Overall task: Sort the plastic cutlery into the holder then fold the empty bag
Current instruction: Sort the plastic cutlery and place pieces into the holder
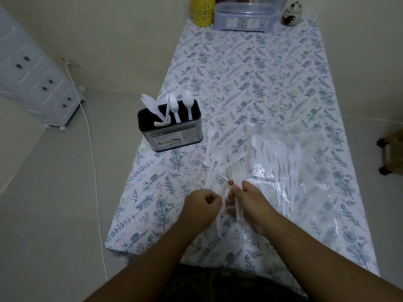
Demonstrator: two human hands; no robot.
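Holder (172, 132): one, dark glossy oval tin, compartmented, on the floral cloth (250, 83); contains one spoon (188, 101), two forks, several knives. Bag (290, 162): clear crinkled plastic, right of holder, cutlery inside. Left hand (201, 207), right hand (248, 200): each closed around white plastic handles.

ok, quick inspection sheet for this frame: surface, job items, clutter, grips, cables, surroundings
Surface: floral tablecloth.
Job's things: holder with a few pieces upright; loose forks on the cloth; clear bag still holding cutlery.
Clutter: yellow cup, lidded box, small jar at far end.
Grips: left hand and right hand each closed on white cutlery.
Cables: white cord on floor, left.
Surroundings: white drawer unit, tiled floor.
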